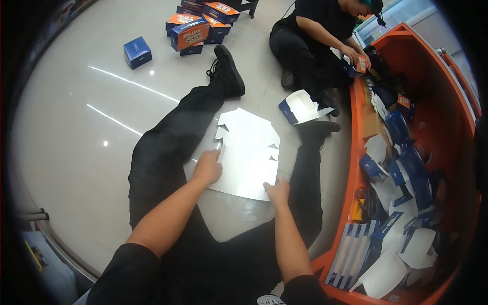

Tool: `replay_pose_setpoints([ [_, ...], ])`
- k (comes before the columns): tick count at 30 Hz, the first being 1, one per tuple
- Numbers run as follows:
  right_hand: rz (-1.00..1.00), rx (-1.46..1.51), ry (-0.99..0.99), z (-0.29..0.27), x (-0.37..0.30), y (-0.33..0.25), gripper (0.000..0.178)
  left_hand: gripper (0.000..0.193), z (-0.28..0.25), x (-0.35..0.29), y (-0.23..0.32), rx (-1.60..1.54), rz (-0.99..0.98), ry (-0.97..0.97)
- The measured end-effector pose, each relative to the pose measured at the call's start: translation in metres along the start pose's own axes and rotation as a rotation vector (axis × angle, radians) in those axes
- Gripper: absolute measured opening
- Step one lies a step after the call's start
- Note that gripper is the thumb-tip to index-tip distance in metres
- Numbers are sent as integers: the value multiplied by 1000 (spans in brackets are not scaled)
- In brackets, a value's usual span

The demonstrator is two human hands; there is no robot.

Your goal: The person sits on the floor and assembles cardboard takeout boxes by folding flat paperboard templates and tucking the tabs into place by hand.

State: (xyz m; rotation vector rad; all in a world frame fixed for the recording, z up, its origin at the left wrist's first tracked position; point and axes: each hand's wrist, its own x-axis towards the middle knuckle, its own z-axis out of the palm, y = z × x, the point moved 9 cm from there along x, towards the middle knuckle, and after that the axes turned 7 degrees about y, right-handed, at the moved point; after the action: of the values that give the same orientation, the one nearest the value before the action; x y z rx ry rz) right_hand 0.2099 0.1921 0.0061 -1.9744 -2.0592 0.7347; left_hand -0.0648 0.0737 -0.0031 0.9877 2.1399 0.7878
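A flat white cardboard box blank (247, 155), with notched tabs along its sides, lies between my outstretched legs. My left hand (208, 168) grips its left edge, fingers curled at the border. At the near right corner my right hand (277, 191) pinches the cardboard, thumb on top and the other fingers hidden underneath. A partly folded box (304, 108), white inside and blue outside, sits on the floor beyond my right foot.
An orange cabinet (357, 152) on the right holds blue boxes, flattened cartons and a coiled cable (370, 201). Beside it a co-worker (315, 46) sits handling an orange box (362, 64). Orange-and-blue boxes (190, 34) are stacked at the far left, near a single blue box (138, 53).
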Motion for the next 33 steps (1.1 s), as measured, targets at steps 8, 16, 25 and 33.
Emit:
replay_pose_setpoints([
  [8, -526, -136, 104, 39, -24, -40, 43, 89, 74, -28, 22, 518, 339, -348],
  [16, -241, -294, -23, 12, -21, -58, 28, 71, 39, -25, 54, 471, 267, -106],
  [25, -805, -256, 209, -116, -148, -155, 35, 44, 10, -63, 113, -1037, 3, -302],
  [33, -647, 573, 333, -166, -154, -111, 39, 29, -31, -66, 104, -1319, -16, -435],
])
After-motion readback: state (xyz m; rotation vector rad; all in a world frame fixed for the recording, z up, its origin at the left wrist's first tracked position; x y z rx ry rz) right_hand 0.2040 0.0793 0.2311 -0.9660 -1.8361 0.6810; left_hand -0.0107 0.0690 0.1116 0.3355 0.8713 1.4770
